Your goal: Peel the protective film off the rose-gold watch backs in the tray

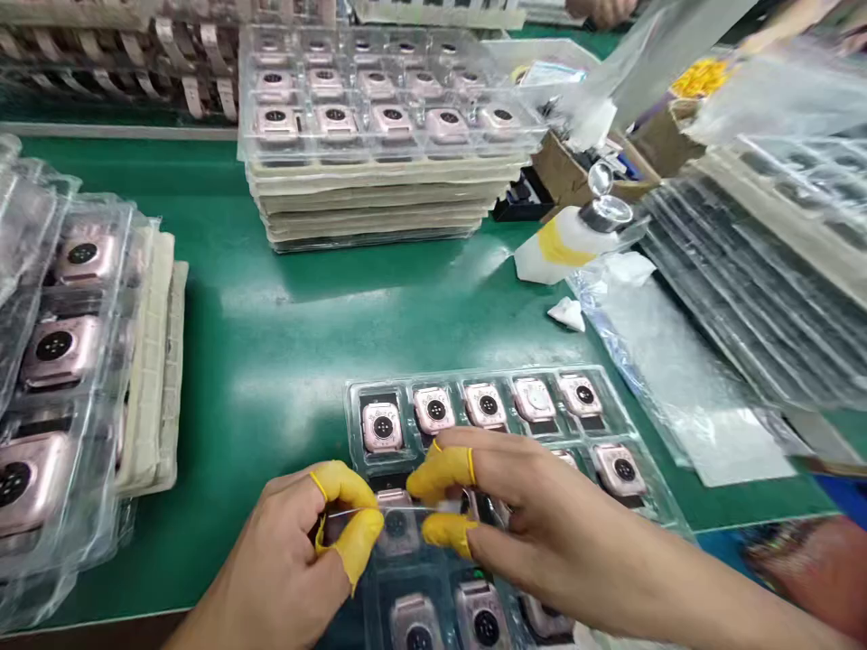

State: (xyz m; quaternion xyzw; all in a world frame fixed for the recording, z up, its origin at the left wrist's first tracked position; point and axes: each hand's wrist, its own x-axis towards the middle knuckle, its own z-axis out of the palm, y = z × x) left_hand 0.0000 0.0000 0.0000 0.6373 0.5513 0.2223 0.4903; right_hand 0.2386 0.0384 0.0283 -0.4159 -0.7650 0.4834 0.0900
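Below me lies a clear plastic tray (pixel 474 375) of pink smartwatch bodies, their round black sensors facing up. One watch body (pixel 382 427) sits in its far-left pocket. My left hand (pixel 318 533), in yellow finger cots, pinches the edge of a clear plastic sheet (pixel 399 560) at the tray's near left. Watch bodies show dimly through the sheet. My right hand (pixel 494 496), also in yellow finger cots, reaches over the tray's middle. Its thumb and forefinger are apart, close to the sheet's edge. Several pockets are hidden under this hand.
Stacked trays of watch bodies stand at the back (pixel 393 190) and left (pixel 149 361). A white bottle (pixel 565 244) with a yellow band stands right of centre, near a crumpled white wipe (pixel 567 313). Plastic bags (pixel 684 388) and a dark tray stack (pixel 745 271) occupy the right.
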